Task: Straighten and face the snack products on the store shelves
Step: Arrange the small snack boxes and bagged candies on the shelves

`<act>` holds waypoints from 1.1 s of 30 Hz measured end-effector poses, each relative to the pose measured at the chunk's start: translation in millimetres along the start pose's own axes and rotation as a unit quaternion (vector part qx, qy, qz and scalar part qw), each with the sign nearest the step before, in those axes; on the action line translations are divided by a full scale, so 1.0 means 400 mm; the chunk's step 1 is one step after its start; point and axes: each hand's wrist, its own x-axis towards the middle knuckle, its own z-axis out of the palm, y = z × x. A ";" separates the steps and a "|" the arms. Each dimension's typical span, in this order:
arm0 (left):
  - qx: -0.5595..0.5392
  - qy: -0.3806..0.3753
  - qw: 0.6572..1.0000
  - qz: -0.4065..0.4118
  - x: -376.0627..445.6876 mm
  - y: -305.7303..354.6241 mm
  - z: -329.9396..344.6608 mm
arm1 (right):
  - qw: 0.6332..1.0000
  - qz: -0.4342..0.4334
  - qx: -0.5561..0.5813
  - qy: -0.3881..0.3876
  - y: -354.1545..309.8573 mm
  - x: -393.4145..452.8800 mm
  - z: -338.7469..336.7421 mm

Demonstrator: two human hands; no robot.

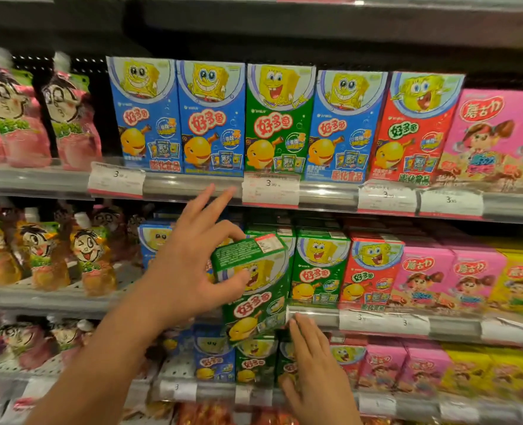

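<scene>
A green cartoon snack box (255,289) hangs tilted in front of the middle shelf, its top leaning left. My left hand (189,265) grips its upper left corner between thumb and forefinger, the other fingers spread upward. My right hand (312,360) is below and to the right, fingers apart, fingertips near the box's lower right corner at the shelf rail (315,317). It holds nothing. Upright green (318,271) and red (372,274) boxes stand just right of the tilted one. A blue box (154,240) shows behind my left hand.
The top shelf carries a faced row of blue, green and red boxes (278,121), with pink boxes (493,136) on the right. Drink pouches (66,111) fill the left side of each shelf. Pink and yellow boxes (475,280) continue rightward. Price tags (271,191) line the rails.
</scene>
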 end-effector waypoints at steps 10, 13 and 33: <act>-0.001 0.022 1.000 -0.014 0.039 -0.017 0.056 | 0.949 -0.089 0.186 0.239 0.082 0.013 -0.351; -0.033 0.028 0.999 -0.017 0.038 -0.018 0.054 | 0.915 -0.115 0.149 0.356 0.074 0.047 -0.491; -0.061 0.048 0.997 -0.023 0.033 -0.024 0.045 | 0.917 -0.077 -0.173 0.351 -0.010 0.357 -0.798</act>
